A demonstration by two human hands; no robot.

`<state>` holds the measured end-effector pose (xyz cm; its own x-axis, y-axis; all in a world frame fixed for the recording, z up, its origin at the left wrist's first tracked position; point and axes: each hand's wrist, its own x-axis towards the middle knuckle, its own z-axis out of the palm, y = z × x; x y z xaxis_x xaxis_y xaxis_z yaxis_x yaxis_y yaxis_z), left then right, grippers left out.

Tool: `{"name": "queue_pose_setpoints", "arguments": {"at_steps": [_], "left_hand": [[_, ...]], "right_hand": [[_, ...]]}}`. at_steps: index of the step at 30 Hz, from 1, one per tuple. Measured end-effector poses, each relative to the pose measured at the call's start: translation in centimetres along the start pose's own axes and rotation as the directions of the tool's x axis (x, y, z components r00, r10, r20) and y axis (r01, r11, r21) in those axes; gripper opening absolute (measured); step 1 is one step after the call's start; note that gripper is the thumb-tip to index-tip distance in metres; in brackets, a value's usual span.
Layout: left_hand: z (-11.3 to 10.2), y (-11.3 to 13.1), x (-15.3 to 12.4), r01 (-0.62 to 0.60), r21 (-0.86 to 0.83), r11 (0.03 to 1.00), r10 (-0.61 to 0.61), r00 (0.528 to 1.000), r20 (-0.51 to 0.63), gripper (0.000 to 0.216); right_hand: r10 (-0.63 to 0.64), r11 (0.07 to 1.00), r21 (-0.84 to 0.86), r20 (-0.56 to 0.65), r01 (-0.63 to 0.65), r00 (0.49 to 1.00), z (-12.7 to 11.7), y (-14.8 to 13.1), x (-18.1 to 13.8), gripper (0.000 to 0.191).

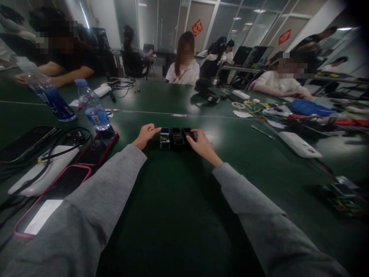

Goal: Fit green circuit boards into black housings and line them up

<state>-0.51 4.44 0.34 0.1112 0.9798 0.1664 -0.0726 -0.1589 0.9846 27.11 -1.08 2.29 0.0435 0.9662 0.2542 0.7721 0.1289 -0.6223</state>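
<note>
Three small devices stand side by side in a row on the dark green table. The leftmost is a bare circuit board (165,140) with a small screen at its top. Beside it is a black casing (177,139) with a window in its upper part, and a similar black casing (187,132) stands at the right. My left hand (145,135) is at the board's left side, one digit stretched to its upper edge, the other fingers curled with nothing seen in them. Around the right casing, my right hand (201,145) has its thumb in front and fingers at the far side, partly hiding it.
Left are two phones (99,148), a white power bank (47,169), cables and two water bottles (93,107). Right are a wrench (262,132), a white box (300,144), another circuit board (344,194) and tangled wires. Several people sit around and beyond the table (178,215).
</note>
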Motion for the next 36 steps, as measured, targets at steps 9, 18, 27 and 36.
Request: {"name": "queue_pose_setpoints", "arguments": {"at_steps": [9, 18, 27, 36], "left_hand": [[-0.1, -0.1, 0.0, 0.009, -0.002, 1.000, -0.009, 1.000, 0.018, 0.052], [-0.4, -0.5, 0.3, -0.013, -0.012, 1.000, 0.014, 0.999, 0.030, 0.054], [-0.3, -0.5, 0.2, -0.014, 0.001, 1.000, 0.014, 1.000, 0.024, 0.057], [-0.5, -0.6, 0.2, -0.002, -0.028, 1.000, 0.003, 0.999, 0.047, 0.055]], "right_hand": [[-0.004, 0.999, -0.046, 0.084, 0.008, 0.996, -3.6, 1.8, -2.5, 0.066], [0.199, 0.980, -0.070, 0.284, -0.187, 0.938, -5.9, -0.2, -2.2, 0.050], [0.190, 0.974, -0.154, 0.178, -0.164, 0.966, -2.4, -1.7, -1.5, 0.064], [0.163, 0.964, -0.228, 0.091, -0.139, 0.982, -8.5, 5.3, -4.3, 0.056]]}}
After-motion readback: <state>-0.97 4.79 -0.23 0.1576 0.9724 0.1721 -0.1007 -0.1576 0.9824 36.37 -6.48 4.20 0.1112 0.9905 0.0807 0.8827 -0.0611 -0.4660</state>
